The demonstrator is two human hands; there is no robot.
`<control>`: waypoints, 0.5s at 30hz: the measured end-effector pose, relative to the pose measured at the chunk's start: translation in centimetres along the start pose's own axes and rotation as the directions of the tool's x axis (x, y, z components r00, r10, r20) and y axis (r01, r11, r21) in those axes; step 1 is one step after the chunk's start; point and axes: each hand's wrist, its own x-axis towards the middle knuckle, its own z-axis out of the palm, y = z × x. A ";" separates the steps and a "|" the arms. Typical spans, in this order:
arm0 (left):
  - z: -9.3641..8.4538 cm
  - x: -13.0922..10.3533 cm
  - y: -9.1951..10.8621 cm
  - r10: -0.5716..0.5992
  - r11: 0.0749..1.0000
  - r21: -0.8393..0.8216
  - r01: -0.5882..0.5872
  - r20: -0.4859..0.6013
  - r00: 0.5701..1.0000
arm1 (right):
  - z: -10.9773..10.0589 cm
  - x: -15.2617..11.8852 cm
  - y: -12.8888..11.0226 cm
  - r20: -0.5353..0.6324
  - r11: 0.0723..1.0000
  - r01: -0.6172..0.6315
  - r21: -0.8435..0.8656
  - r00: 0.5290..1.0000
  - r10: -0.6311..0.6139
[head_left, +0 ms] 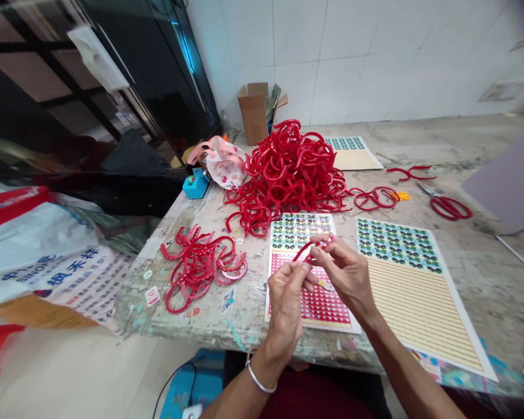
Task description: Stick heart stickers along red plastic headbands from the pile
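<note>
A red headband (303,250) is pinched between my two hands, above a sheet of small stickers (305,308) with a red-and-pink lower part. My left hand (286,299) grips it from below, fingers closed. My right hand (349,276) has its fingers closed on the far part of the same headband, which they partly hide. A small yellowish piece shows below my fingers; I cannot make out what it is. To the left lies a loose pile of red headbands with pale marks (198,265). Behind my hands rises a large heap of red headbands (292,169).
Another sticker sheet (419,297) lies at right, and a further sheet (353,154) at the back. Red-handled scissors (449,206) rest on the right. A cardboard box (253,113), a pink-and-white bag (225,163) and a blue tape dispenser (195,184) stand behind.
</note>
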 end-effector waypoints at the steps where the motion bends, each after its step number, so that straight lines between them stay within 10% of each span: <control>1: 0.0 0.0 -0.1 0.009 1.000 0.012 -0.009 0.000 1.000 | 0.2 -0.3 -0.1 -0.059 0.998 0.022 -0.057 0.998 -0.025; 15: -0.4 0.2 -0.4 -0.017 1.000 0.018 0.017 -0.027 0.999 | 1.4 -1.6 2.2 -0.180 0.963 0.147 -0.224 0.965 -0.189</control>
